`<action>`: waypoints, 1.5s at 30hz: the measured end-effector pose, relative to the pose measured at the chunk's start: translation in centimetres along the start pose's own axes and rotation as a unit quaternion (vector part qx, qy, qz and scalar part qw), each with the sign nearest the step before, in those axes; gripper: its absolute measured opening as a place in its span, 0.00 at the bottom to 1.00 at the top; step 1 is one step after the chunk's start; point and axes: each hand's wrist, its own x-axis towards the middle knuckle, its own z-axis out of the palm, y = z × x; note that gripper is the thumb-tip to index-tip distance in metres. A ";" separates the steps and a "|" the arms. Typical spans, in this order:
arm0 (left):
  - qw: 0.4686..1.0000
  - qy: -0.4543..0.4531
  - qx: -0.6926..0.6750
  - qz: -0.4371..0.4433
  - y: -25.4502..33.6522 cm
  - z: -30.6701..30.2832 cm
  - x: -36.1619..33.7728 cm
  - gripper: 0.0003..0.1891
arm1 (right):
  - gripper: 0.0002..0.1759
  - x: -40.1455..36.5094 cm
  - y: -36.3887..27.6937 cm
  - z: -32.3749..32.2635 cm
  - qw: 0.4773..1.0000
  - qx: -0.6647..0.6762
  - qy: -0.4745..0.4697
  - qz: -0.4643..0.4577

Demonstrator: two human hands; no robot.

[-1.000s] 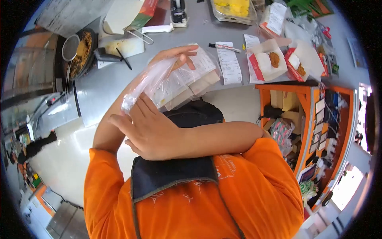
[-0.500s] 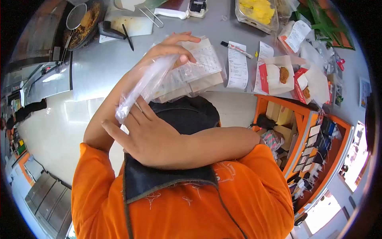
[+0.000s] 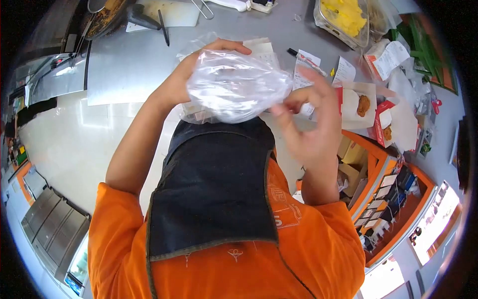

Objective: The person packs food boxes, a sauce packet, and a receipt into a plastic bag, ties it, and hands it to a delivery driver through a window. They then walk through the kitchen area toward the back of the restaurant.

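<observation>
My left hand (image 3: pixel 191 70) curls around the far left side of a clear plastic bag (image 3: pixel 239 89), its fingertips over the top edge. The bag's shiny, bunched plastic lies folded over its front. Behind it, pale printed packaging (image 3: pixel 261 47) shows through, partly hidden. At the bag's right edge is my right hand (image 3: pixel 311 119), smeared by motion, with thumb and fingers apart. Beyond the right fingers lie a printed receipt (image 3: pixel 302 78) and a marker pen (image 3: pixel 311 64).
To the right, two red-and-white boxes (image 3: pixel 368 122) stand with fried pieces (image 3: pixel 363 105) inside. A clear tub of yellow food (image 3: pixel 343 17) sits at the back. Farther left are a cutting board (image 3: pixel 174 12), a black pen (image 3: pixel 163 30) and a pan (image 3: pixel 107 20).
My right hand has swung from the left, where it held the gathered plastic, to the bag's right side. The plastic now folds across the bag's front, and the left hand still holds it.
</observation>
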 end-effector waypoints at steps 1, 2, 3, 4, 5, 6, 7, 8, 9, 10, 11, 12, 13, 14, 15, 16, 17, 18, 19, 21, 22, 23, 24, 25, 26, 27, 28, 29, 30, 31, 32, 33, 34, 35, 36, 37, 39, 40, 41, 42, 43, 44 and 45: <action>0.998 0.018 -0.041 -0.052 0.4 0.4 0.0 0.23 | 0.28 -0.1 1.5 -0.1 1.000 -0.011 -0.011 0.007; 0.996 0.020 -0.034 -0.076 0.5 0.4 -0.2 0.26 | 0.26 -0.4 2.7 -0.3 0.999 -0.022 -0.022 0.015; 0.994 0.023 -0.027 -0.099 0.4 0.3 -0.4 0.28 | 0.25 -0.6 3.5 0.0 0.998 -0.053 -0.039 -0.008; 0.994 0.029 -0.018 -0.104 0.5 0.4 -0.3 0.30 | 0.24 -0.8 4.4 0.2 0.995 -0.083 -0.054 -0.032; 0.993 0.035 -0.010 -0.109 0.5 0.5 -0.2 0.32 | 0.22 -1.1 4.8 0.7 0.985 -0.131 -0.073 -0.085; 0.993 0.041 -0.001 -0.114 0.5 0.6 -0.1 0.35 | 0.21 -1.2 5.2 1.3 0.970 -0.179 -0.090 -0.139; 0.993 0.047 -0.007 -0.111 0.5 0.6 0.0 0.34 | 0.27 -1.3 5.4 1.8 0.973 -0.186 -0.083 -0.111; 0.993 0.045 -0.009 -0.113 0.5 0.5 0.2 0.34 | 0.30 -1.1 6.0 2.2 0.978 -0.179 -0.036 -0.103; 0.992 0.044 -0.010 -0.114 0.5 0.5 0.3 0.33 | 0.33 -0.7 7.1 2.7 0.981 -0.171 0.011 -0.095; 0.992 0.035 -0.008 -0.119 0.5 0.2 0.4 0.34 | 0.35 -0.2 7.9 3.2 0.981 -0.163 0.057 -0.086; 0.993 0.037 -0.008 -0.114 0.3 0.2 0.5 0.33 | 0.37 0.2 8.4 3.5 0.979 -0.172 0.073 -0.081; 0.993 0.038 -0.007 -0.108 0.0 0.2 0.6 0.32 | 0.39 0.6 8.8 3.8 0.977 -0.180 0.089 -0.077; 0.995 0.049 -0.007 -0.092 -0.6 0.5 0.6 0.31 | 0.41 1.1 9.3 4.1 0.974 -0.189 0.105 -0.073; 0.995 0.060 -0.008 -0.075 -1.0 0.6 0.7 0.31 | 0.41 1.3 10.2 4.4 0.986 -0.140 0.079 -0.037; 0.995 0.056 -0.005 -0.088 -1.0 0.5 0.7 0.31 | 0.41 1.4 11.0 4.9 0.994 -0.091 0.053 -0.001; 0.994 0.051 -0.002 -0.101 -0.9 0.4 0.7 0.32 | 0.42 1.4 11.5 5.1 0.998 -0.041 0.025 0.035; 0.993 0.052 0.000 -0.107 -0.9 0.4 0.7 0.32 | 0.42 1.3 11.7 5.1 0.998 -0.029 -0.002 0.057; 0.992 0.052 0.001 -0.113 -1.0 0.5 0.7 0.32 | 0.43 1.4 11.3 5.0 0.996 -0.017 -0.029 0.080; 0.992 0.056 0.000 -0.112 -1.0 0.6 0.8 0.33 | 0.44 1.4 11.2 4.9 0.993 -0.005 -0.056 0.102; 0.991 0.062 -0.010 -0.122 -1.1 0.8 0.7 0.33 | 0.43 1.3 11.6 5.1 0.994 -0.022 -0.055 0.087; 0.989 0.062 -0.019 -0.131 -1.3 0.8 0.6 0.33 | 0.42 1.3 11.8 5.2 0.995 -0.031 -0.053 0.079; 0.988 0.062 -0.028 -0.141 -1.5 0.9 0.5 0.33 | 0.42 1.3 11.8 5.2 0.995 -0.028 -0.050 0.080; 0.987 0.067 -0.032 -0.140 -1.5 0.9 0.5 0.33 | 0.42 1.4 11.8 5.2 0.995 -0.026 -0.048 0.081; 0.987 0.072 -0.036 -0.139 -1.5 0.9 0.5 0.32 | 0.43 1.3 11.8 5.2 0.995 -0.023 -0.045 0.082; 0.987 0.078 -0.040 -0.138 -1.5 1.0 0.5 0.32 | 0.43 1.3 11.7 5.1 0.995 -0.012 -0.049 0.087; 0.986 0.076 -0.042 -0.143 -1.5 0.9 0.5 0.32 | 0.44 1.3 11.6 5.0 0.994 -0.002 -0.052 0.092; 0.985 0.074 -0.044 -0.148 -1.7 0.7 0.4 0.32 | 0.45 1.3 11.5 4.9 0.994 0.008 -0.054 0.097; 0.985 0.071 -0.046 -0.153 -1.8 0.6 0.3 0.31 | 0.48 1.3 11.7 4.7 0.994 0.020 -0.070 0.087; 0.984 0.075 -0.050 -0.151 -1.7 0.6 0.3 0.31 | 0.51 1.2 12.0 4.4 0.993 0.032 -0.087 0.077; 0.984 0.079 -0.053 -0.149 -1.6 0.6 0.3 0.31 | 0.55 1.2 12.2 4.1 0.991 0.045 -0.102 0.067; 0.984 0.084 -0.056 -0.148 -1.5 0.6 0.3 0.30 | 0.59 1.1 12.0 3.8 0.991 0.028 -0.113 0.062; 0.982 0.089 -0.069 -0.150 -1.4 0.8 0.3 0.30 | 0.63 0.9 11.7 3.4 0.991 0.012 -0.124 0.057; 0.980 0.094 -0.082 -0.153 -1.4 0.9 0.4 0.29 | 0.67 0.8 11.4 3.2 0.990 -0.003 -0.134 0.052; 0.978 0.098 -0.095 -0.155 -1.3 1.0 0.4 0.29 | 0.69 0.7 11.3 3.2 0.988 0.013 -0.140 0.064; 0.978 0.088 -0.098 -0.160 -1.4 0.9 0.4 0.29 | 0.71 0.7 11.3 3.2 0.986 0.029 -0.145 0.076; 0.978 0.078 -0.100 -0.164 -1.6 0.6 0.3 0.29 | 0.73 0.6 11.3 3.2 0.984 0.045 -0.150 0.088; 0.979 0.060 -0.102 -0.165 -1.7 0.3 0.4 0.29 | 0.74 0.4 11.5 3.2 0.985 0.037 -0.136 0.102; 0.980 0.052 -0.101 -0.162 -1.4 0.0 0.5 0.29 | 0.75 0.3 11.5 3.2 0.985 0.033 -0.129 0.108; 0.981 0.044 -0.100 -0.159 -1.2 -0.3 0.7 0.29 | 0.74 0.1 11.4 3.3 0.983 0.049 -0.132 0.121; 0.985 0.027 -0.078 -0.152 -1.2 -0.7 0.8 0.29 | 0.74 0.0 11.2 3.4 0.980 0.065 -0.135 0.135; 0.988 0.011 -0.056 -0.146 -1.4 -1.4 0.9 0.28 | 0.74 -0.3 11.0 3.5 0.976 0.080 -0.138 0.148; 0.990 -0.007 -0.034 -0.139 -1.6 -2.1 1.0 0.28 | 0.73 -0.5 10.5 3.5 0.967 0.123 -0.150 0.167; 0.990 -0.014 0.025 -0.136 -1.6 -3.0 1.4 0.28 | 0.72 -0.7 9.6 3.6 0.955 0.166 -0.162 0.186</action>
